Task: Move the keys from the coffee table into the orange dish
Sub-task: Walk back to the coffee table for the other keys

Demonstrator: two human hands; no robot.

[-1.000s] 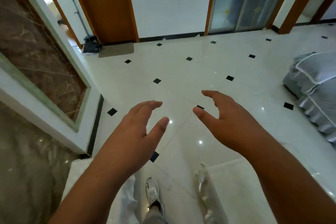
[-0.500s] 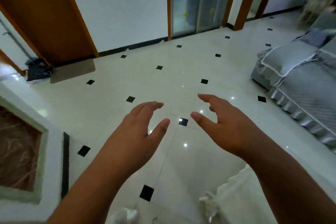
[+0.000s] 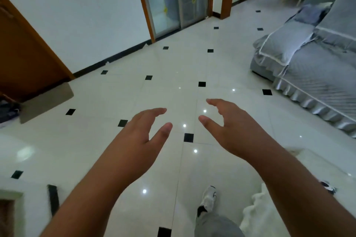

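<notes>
My left hand [image 3: 134,140] is held out in front of me over the white tiled floor, fingers apart, holding nothing. My right hand [image 3: 237,131] is level with it to the right, also spread and empty. No keys, coffee table or orange dish appear anywhere in the head view.
A grey covered sofa [image 3: 308,67] fills the right side. A wooden door [image 3: 25,50] with a grey mat [image 3: 46,102] lies at the left, and glass sliding doors [image 3: 173,0] stand at the back. My shoe [image 3: 208,200] steps on glossy tiles; white cloth [image 3: 260,215] sits at the lower right.
The view has swung to the right: the marble wall panel left the frame and the sofa came further in. Both hands kept their spread pose in front of me.
</notes>
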